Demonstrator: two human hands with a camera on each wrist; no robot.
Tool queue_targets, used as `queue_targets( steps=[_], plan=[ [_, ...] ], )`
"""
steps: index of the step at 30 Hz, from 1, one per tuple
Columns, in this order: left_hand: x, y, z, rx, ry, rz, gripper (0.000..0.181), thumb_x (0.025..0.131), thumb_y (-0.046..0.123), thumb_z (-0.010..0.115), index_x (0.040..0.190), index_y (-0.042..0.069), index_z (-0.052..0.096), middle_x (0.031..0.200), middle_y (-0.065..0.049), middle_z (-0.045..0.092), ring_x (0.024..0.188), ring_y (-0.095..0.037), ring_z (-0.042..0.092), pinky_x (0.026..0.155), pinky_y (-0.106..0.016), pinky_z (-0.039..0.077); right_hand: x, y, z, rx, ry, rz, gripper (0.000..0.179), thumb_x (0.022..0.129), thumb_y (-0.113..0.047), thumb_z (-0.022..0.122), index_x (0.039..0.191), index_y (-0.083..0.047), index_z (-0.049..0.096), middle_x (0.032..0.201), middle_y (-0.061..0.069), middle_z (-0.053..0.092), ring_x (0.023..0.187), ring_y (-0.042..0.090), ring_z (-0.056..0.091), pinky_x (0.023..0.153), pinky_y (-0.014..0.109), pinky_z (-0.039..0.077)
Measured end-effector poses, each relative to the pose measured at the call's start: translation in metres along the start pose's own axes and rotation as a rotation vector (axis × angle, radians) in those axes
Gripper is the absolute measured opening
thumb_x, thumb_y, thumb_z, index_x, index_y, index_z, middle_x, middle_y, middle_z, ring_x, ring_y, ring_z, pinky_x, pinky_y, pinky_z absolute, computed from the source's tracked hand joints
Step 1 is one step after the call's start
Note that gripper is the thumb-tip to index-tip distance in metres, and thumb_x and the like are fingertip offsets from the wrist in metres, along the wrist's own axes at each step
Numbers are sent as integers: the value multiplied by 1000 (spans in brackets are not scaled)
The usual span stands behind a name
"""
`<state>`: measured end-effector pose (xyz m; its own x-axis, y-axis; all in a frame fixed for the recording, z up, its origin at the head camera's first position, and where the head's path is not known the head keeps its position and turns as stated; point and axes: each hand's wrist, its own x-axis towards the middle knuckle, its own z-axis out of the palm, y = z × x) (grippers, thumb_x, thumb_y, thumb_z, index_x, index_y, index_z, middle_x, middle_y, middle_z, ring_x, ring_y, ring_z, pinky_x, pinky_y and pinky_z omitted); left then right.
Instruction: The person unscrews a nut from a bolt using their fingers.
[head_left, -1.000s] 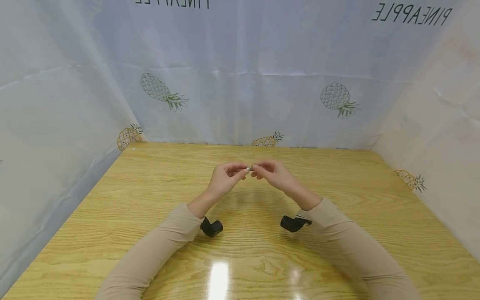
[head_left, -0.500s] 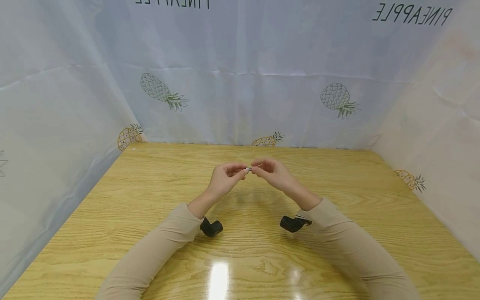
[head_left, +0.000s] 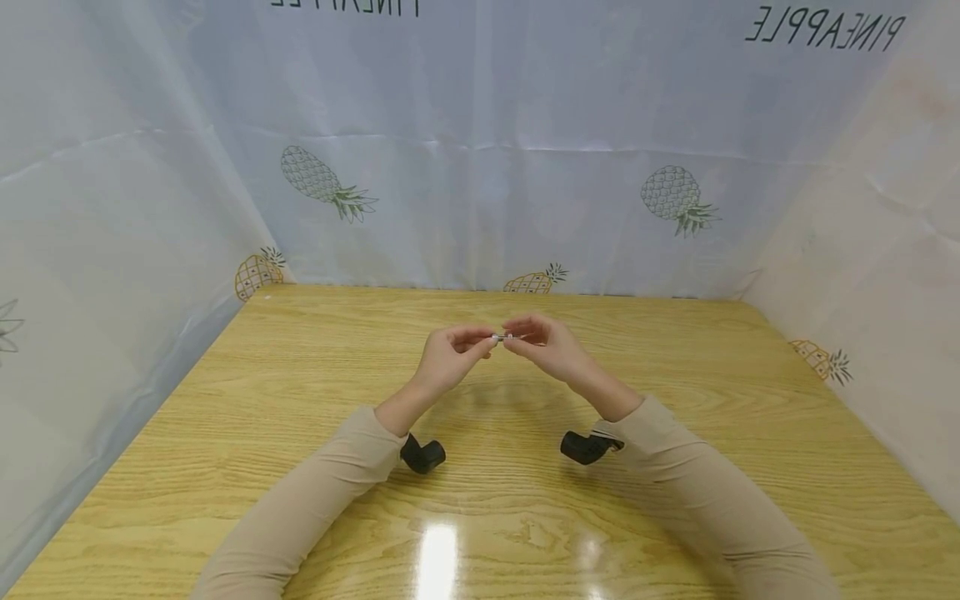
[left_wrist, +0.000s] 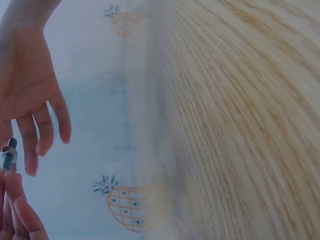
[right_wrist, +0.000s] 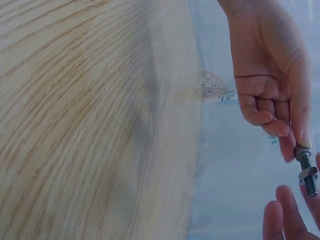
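My left hand (head_left: pixel 447 358) pinches the head end of a metal bolt (right_wrist: pixel 304 159) between thumb and fingers, above the table. A hex nut (right_wrist: pixel 308 174) sits partway along the bolt's thread, with a short threaded end beyond it. My right hand (head_left: pixel 551 346) is at the free end, thumb and fingers parted around it. In the left wrist view the nut (left_wrist: pixel 9 150) shows between the two hands, and the right hand's fingers (left_wrist: pixel 45 127) hang extended. The right wrist view shows the right fingertips (right_wrist: pixel 285 195) spread near the threaded end; part of that hand is out of frame.
A wood-grain table (head_left: pixel 322 467) lies below both hands. White cloth (head_left: pixel 480 208) printed with pineapples hangs behind it and at both sides. Black wrist-worn devices (head_left: pixel 423 457) stick out under both sleeves.
The right thumb and fingers, earlier together at the bolt's end, have spread apart, and the nut now shows between them. The left hand keeps its grip in the same place.
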<state>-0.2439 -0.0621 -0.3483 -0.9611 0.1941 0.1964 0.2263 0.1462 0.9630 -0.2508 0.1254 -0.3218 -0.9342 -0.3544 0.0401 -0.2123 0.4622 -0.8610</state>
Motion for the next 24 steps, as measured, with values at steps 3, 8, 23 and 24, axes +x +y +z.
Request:
queue_targets(
  steps=[3,8,23,24],
  plan=[
    [0,1,0,4,0,1,27,90,18,63,111,2,67,102,-18,69,92,-36,65,87,-48,52,1,0,0,5,-9,19,36,95,-29,54,125,-8,57,120,15,62,112,32,57,97,48,46],
    [0,1,0,-1,1,0,25,90,17,63,110,3,68,103,-23,68,89,-33,66,87,-50,52,1,0,1,-2,-3,9,31,94,-23,57,119,-6,60,116,15,63,109,30,59,95,46,48],
    [0,0,-1,7,6,7,26,90,16,62,111,2,67,103,-22,68,81,-17,67,87,-51,51,0,-2,0,31,-66,-12,32,96,-22,53,123,-6,58,114,19,65,109,37,58,97,49,47],
    [0,0,-1,5,6,10,26,90,16,63,111,2,67,103,-22,68,79,-15,67,87,-51,51,0,-2,0,24,-59,-21,31,95,-20,55,123,-5,58,115,18,64,109,36,59,96,47,48]
  ],
)
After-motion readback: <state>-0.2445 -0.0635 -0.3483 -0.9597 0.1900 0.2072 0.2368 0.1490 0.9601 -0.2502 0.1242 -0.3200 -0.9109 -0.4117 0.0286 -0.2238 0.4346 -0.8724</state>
